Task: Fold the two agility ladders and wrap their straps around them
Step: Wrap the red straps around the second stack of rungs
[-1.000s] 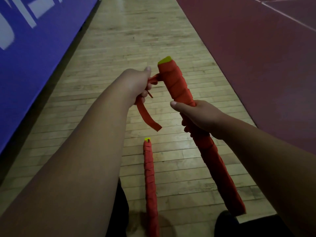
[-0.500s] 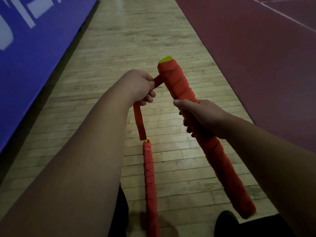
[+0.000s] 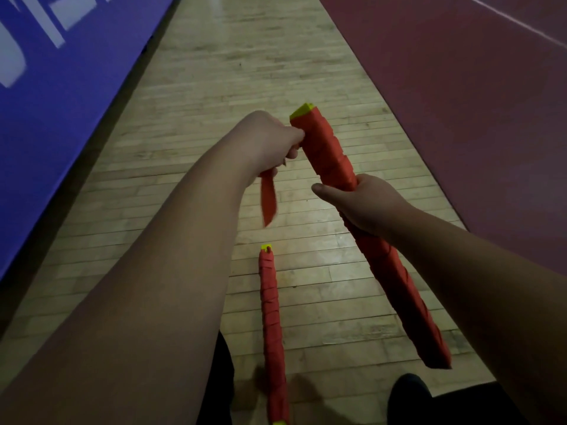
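Observation:
My right hand (image 3: 365,204) grips the middle of a folded agility ladder (image 3: 329,154), a long bundle wound in red strap with yellow rungs showing at its far end. It slants from upper middle down to lower right. My left hand (image 3: 270,139) pinches the loose red strap (image 3: 269,200) right beside the bundle's top; the strap's free end hangs below my fist. A second wrapped ladder (image 3: 270,302) lies on the wooden floor between my arms, yellow tip pointing away.
A blue padded wall mat (image 3: 61,87) runs along the left. A dark red court surface (image 3: 460,102) borders the wooden floor strip (image 3: 245,72) on the right. My dark shoe (image 3: 408,391) and trouser leg show at the bottom.
My left hand has moved right and up against the top of the bundle, taking the strap with it. The hanging end is shorter. My right hand keeps its hold on the bundle.

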Demonstrator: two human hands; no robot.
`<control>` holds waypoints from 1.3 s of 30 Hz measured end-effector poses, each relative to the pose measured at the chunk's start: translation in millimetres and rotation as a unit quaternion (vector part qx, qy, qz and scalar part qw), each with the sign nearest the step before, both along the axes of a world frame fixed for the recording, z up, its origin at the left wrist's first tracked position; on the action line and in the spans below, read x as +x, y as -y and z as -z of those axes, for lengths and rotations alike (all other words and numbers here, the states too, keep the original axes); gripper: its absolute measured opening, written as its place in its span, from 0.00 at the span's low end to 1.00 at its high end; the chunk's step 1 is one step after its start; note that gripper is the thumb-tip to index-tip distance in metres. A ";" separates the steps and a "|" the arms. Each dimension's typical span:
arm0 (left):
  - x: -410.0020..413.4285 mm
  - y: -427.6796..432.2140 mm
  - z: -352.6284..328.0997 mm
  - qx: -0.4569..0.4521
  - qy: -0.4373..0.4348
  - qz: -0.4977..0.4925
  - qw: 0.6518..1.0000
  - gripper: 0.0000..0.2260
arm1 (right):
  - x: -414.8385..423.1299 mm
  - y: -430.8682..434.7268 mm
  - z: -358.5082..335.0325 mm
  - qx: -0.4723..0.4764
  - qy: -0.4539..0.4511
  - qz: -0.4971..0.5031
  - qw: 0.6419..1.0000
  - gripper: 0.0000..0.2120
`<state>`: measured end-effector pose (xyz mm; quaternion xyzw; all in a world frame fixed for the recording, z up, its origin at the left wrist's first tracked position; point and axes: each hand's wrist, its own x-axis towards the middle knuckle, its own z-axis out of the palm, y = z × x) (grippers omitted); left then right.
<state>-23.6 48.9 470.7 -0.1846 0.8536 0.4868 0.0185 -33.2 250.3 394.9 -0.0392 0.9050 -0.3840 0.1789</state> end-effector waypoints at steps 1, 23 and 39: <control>-1.7 -4.3 1.3 -0.008 0.002 0.000 1.000 0.14 | 1.1 0.9 0.2 0.014 0.000 0.002 1.000 0.32; -4.4 -30.3 33.3 -0.186 0.045 -0.047 0.980 0.34 | 30.7 30.3 13.0 0.070 0.069 -0.092 0.991 0.24; -1.2 -15.4 -1.4 0.189 -0.161 -0.024 0.968 0.11 | 13.7 13.3 -30.0 -0.252 0.128 -0.124 0.951 0.14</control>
